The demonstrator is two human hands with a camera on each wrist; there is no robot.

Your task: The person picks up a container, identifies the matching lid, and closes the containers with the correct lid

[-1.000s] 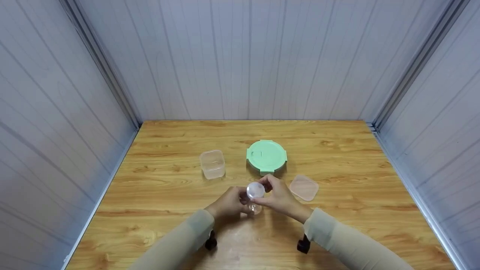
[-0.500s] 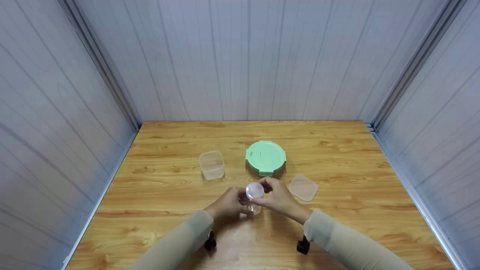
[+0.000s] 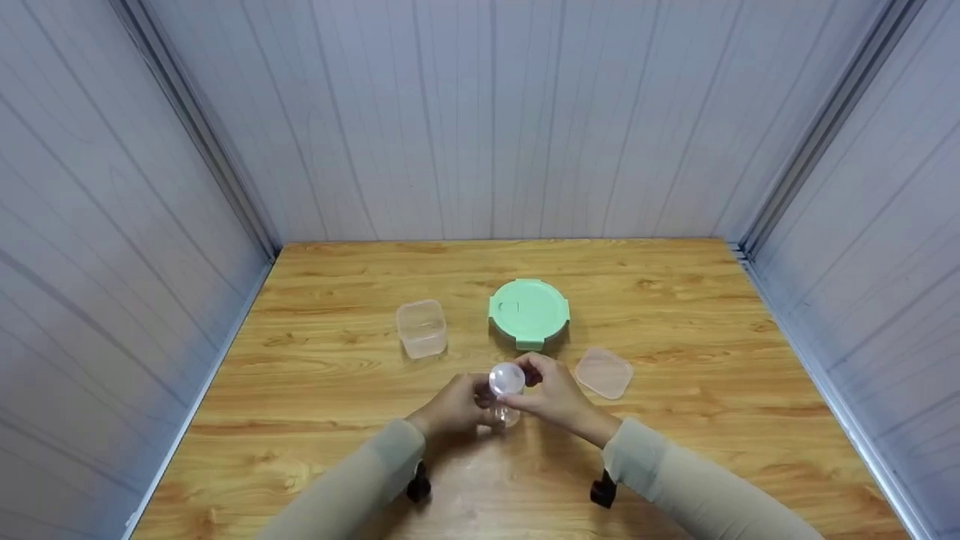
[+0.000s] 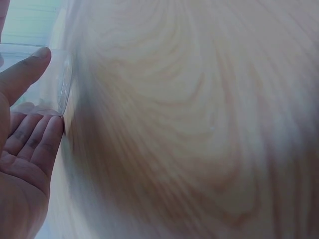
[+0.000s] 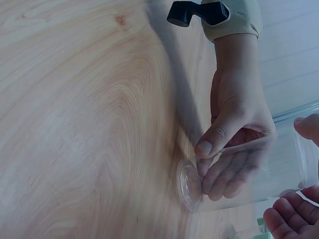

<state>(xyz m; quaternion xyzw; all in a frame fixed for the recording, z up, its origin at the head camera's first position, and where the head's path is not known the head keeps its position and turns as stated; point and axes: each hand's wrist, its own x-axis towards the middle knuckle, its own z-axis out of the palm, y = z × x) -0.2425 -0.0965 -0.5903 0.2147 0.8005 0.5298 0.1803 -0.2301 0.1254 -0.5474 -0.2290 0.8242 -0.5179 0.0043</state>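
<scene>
A clear jar (image 3: 506,417) stands upright on the table between the two hands, topped by a round translucent lid (image 3: 507,379). My left hand (image 3: 452,405) grips the jar's body from the left. In the left wrist view its thumb (image 4: 27,72) lies along the jar's clear wall (image 4: 60,82), with the fingers on the opposite side. My right hand (image 3: 553,394) holds the lid at its rim, thumb in front and index finger behind. The right wrist view shows the jar's base (image 5: 189,184) close to the tabletop; the right fingers (image 5: 289,214) are at the jar's top end.
Behind the hands is a round green lidded lunch box (image 3: 529,311). To its left stands an open square clear container (image 3: 421,328). A flat, translucent square lid (image 3: 604,373) lies on the wooden table (image 3: 337,450) right of the right hand. Panelled walls enclose the table.
The head view has shifted slightly. Both hands keep their hold on the jar and its lid, with barely any visible movement.
</scene>
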